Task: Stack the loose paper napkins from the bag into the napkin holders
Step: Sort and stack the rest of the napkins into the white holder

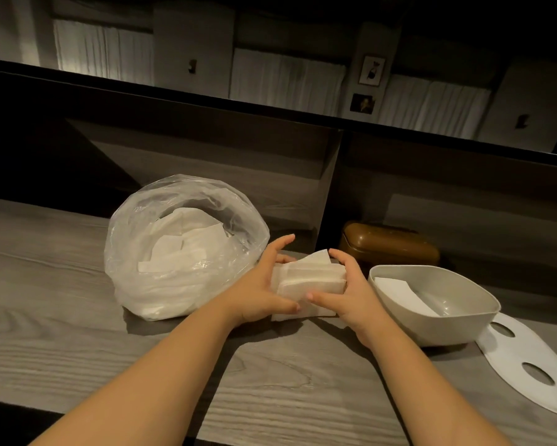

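Note:
A stack of white paper napkins (pixel 309 280) stands on the grey wooden counter (pixel 61 333), held between both hands. My left hand (pixel 264 284) grips its left end, thumb along the front. My right hand (pixel 347 284) grips its right end, fingers curled over the top. One napkin sticks up at the back of the stack. To the left lies a clear plastic bag (pixel 180 249) holding several loose white napkins. On the right sits a grey square napkin holder (pixel 431 300) with one napkin lying inside.
A brown lidded box (pixel 389 244) stands behind the holder, against the counter's back panel. A white lid with oval holes (pixel 528 358) lies flat at the right edge. A raised dark ledge runs along the back of the counter.

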A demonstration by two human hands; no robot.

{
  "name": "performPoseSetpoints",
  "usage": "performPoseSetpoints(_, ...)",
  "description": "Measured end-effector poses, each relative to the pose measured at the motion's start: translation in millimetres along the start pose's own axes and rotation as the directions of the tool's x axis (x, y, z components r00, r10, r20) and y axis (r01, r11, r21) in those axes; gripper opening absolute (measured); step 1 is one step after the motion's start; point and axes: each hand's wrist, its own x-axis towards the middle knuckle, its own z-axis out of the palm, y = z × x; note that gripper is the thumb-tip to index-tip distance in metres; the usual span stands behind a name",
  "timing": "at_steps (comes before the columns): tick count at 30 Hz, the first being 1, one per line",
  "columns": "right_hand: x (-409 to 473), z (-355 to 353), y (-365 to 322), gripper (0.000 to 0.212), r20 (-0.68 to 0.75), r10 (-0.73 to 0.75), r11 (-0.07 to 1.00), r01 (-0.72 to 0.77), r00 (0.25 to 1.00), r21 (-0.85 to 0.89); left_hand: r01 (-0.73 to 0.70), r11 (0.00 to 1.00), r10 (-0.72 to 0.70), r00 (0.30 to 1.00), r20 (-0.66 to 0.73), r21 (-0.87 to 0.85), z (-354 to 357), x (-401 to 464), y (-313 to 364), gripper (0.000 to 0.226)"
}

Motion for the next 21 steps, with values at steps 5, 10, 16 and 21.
performPoseSetpoints(5, -1.5, -1.6, 2.2, 0.054, -0.075, -0.03, 0.998, 0.026, 0.997, -0.05, -0.023, 0.998, 0.013, 0.984, -0.176, -0.055, 1.1, -1.4, -0.9, 0.082)
performPoseSetpoints(10, -2.4, 1.3, -0.1, 0.087, 0.076, 0.004, 0.995, 0.003, 0.997, -0.102, -0.043, 0.998, 0.043, 0.999, -0.01, -0.047, 5.6, -1.5, 1.0, 0.105)
performPoseSetpoints(16, 2.4, 1.6, -0.6, 0.1, -0.004, 0.037, 0.986, -0.037, 0.999, -0.161, 0.005, 1.0, -0.006, 1.0, 0.014, 0.021, 2.6, 1.1, 0.7, 0.112)
performPoseSetpoints(21, 2.1, -1.5, 2.8, 0.069, -0.116, -0.091, 0.993, 0.081, 0.989, -0.089, -0.04, 0.999, 0.041, 0.986, -0.163, 0.011, 2.6, -1.8, 1.6, 0.089)
